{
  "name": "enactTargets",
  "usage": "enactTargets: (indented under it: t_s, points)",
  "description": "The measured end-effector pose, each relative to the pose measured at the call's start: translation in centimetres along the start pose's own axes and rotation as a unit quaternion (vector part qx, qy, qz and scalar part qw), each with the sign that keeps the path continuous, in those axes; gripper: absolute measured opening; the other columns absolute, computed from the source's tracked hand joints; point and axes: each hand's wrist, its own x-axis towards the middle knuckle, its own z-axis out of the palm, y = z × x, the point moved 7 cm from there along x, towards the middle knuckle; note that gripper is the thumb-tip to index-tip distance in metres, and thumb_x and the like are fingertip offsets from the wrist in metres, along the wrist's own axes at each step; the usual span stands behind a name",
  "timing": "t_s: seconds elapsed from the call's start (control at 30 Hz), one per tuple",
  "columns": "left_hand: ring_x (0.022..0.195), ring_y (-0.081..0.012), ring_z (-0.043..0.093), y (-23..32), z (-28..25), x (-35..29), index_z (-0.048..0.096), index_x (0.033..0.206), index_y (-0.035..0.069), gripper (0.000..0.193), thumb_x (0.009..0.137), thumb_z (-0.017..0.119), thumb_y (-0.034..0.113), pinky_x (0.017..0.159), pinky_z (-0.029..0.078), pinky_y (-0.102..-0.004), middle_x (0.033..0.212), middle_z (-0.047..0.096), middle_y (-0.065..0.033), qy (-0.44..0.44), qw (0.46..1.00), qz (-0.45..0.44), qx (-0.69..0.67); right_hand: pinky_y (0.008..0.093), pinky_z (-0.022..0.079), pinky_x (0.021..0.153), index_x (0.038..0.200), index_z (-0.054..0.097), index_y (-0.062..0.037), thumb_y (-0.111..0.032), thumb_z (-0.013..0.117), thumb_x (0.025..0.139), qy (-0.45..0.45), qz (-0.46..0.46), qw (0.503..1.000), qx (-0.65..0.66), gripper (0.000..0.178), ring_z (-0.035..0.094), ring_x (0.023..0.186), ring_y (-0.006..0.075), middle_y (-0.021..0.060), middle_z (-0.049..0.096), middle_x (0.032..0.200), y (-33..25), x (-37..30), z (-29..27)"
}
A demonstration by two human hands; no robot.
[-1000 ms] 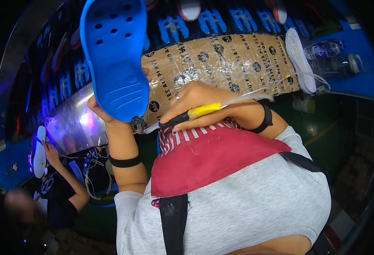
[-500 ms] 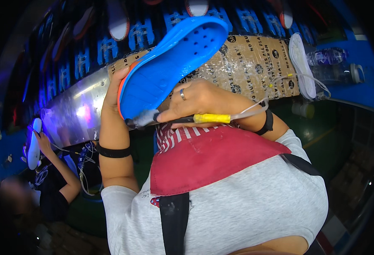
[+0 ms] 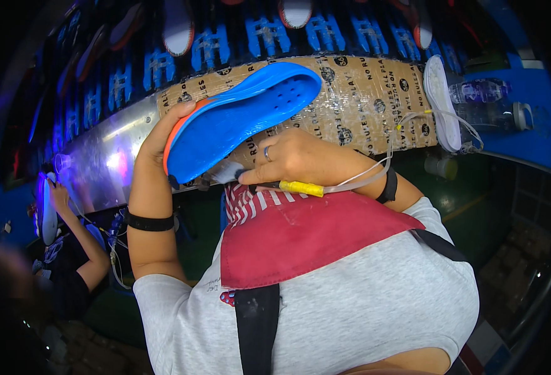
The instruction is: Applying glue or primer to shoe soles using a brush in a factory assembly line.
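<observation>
My left hand (image 3: 168, 128) grips a blue shoe sole (image 3: 225, 128) with an orange outer side by its left edge. The sole is tilted, its hollow inner face toward me and its small-holed end at the upper right. In my right hand (image 3: 297, 156), a ring on one finger, is a brush with pale bristles (image 3: 225, 172) and a yellow-wrapped handle (image 3: 302, 187). A clear tube (image 3: 360, 181) runs from the handle along my right forearm. The bristles are just below the sole's lower edge; I cannot tell whether they touch it.
Printed cardboard (image 3: 375, 103) covers the bench beside a shiny metal plate (image 3: 103, 181). A white sole (image 3: 442, 103) and clear bottles (image 3: 491, 115) stand at right. Blue holders (image 3: 210, 47) with shoes line the far side. A co-worker's hand (image 3: 58, 195) holds another sole at left.
The blue sole has come down and left and tilted flatter, along with my left hand. The brush's bristles have shifted away from the sole's lower-left end, slightly right and up.
</observation>
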Motion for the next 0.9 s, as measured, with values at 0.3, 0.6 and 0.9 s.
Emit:
enactTargets:
  t_s: [0.3, 0.6, 0.9]
  points:
    - [0.107, -0.0327, 0.053, -3.3, 1.1, 1.1, 0.039, 0.129, 0.003, 0.06, 0.084, 0.044, 0.041, 0.091, 0.044, -0.0465, 0.123, 0.049, -0.0204, -0.111, 0.983, 0.046, -0.136, 0.0275, 0.047, 0.06, 0.089, 0.069, -0.0062, -0.011, 0.073, 0.07, 0.157, 0.223, 0.945, 0.178, 0.02, 0.06, 0.064, 0.0184, 0.0095, 0.066, 0.076, 4.7, -0.5, -1.7]
    - [0.098, -0.037, 0.057, -5.8, 1.0, 1.8, 0.041, 0.127, 0.001, 0.063, 0.081, 0.043, 0.044, 0.074, 0.051, -0.0565, 0.118, 0.051, -0.0223, -0.102, 0.972, 0.077, -0.196, 0.0251, 0.049, 0.066, 0.085, 0.068, -0.0022, -0.016, 0.07, 0.072, 0.308, 0.398, 0.821, 0.269, 0.019, 0.062, 0.071, 0.0138, 0.0099, 0.067, 0.08, 9.5, -4.9, -2.8]
    - [0.095, -0.036, 0.058, -6.3, -2.0, 3.5, 0.041, 0.126, 0.002, 0.063, 0.085, 0.032, 0.049, 0.074, 0.051, -0.0515, 0.113, 0.055, -0.0202, 0.003, 0.935, 0.159, -0.318, 0.0331, 0.045, 0.052, 0.096, 0.065, -0.0092, -0.012, 0.07, 0.07, 0.135, 0.101, 0.984, -0.05, 0.026, 0.056, 0.058, 0.0239, 0.0085, 0.057, 0.067, 3.4, -0.7, 0.5]
